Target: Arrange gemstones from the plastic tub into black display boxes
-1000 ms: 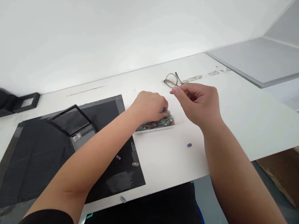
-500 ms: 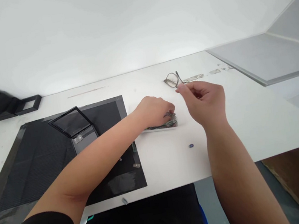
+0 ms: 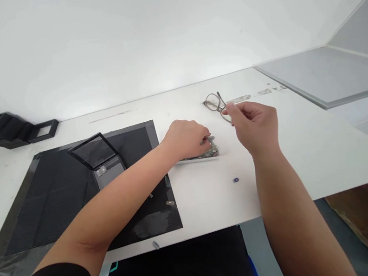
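Observation:
My left hand reaches over a shallow white tray, its fingers curled down among small, shiny greenish pieces. Whatever lies between those fingertips is hidden. My right hand is raised over the table to the right of the tray, thumb and fingers pinched together; anything in the pinch is too small or covered to make out. Behind its fingertips lie eyeglasses. A small dark blue piece sits on the white table below and left of my right wrist.
Left of the tray, a black mat bears an open black case with small clear pieces inside. Small loose pieces, including a pale one, lie near the mat's right edge. Stacked black frames stand back left; a grey panel lies right.
The view has shifted slightly. My right hand has moved a little right, showing more of the eyeglasses. The fingers of my left hand have shifted slightly among the greenish pieces.

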A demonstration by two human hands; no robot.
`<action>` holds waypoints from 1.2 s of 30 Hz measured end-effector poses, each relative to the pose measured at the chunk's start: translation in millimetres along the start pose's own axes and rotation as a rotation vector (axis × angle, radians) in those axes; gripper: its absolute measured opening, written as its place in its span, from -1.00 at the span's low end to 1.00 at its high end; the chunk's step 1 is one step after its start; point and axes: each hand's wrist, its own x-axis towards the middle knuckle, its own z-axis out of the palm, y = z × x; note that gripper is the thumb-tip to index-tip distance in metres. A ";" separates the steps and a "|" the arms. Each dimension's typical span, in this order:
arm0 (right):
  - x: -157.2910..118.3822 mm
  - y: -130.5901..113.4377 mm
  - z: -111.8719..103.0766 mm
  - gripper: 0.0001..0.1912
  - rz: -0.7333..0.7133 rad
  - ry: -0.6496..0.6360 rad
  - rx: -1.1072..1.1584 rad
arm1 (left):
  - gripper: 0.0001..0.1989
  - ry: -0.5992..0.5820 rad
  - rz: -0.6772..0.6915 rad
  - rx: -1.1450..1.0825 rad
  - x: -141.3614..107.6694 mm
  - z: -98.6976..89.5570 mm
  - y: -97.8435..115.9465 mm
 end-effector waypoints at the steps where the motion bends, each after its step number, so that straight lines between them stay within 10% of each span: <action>1: 0.1 0.0 0.3 -0.74 0.006 -0.003 -0.001 | -0.73 0.021 -0.002 -0.025 -1.4 0.4 0.7; 16: -1.3 0.7 3.9 -0.75 -0.004 -0.102 -0.019 | -0.77 0.333 -0.102 -0.296 -18.9 -4.5 1.8; 36: -12.1 -6.8 3.5 -0.88 -0.266 -0.351 0.313 | -0.75 0.223 -0.280 -0.695 -36.1 -29.4 13.3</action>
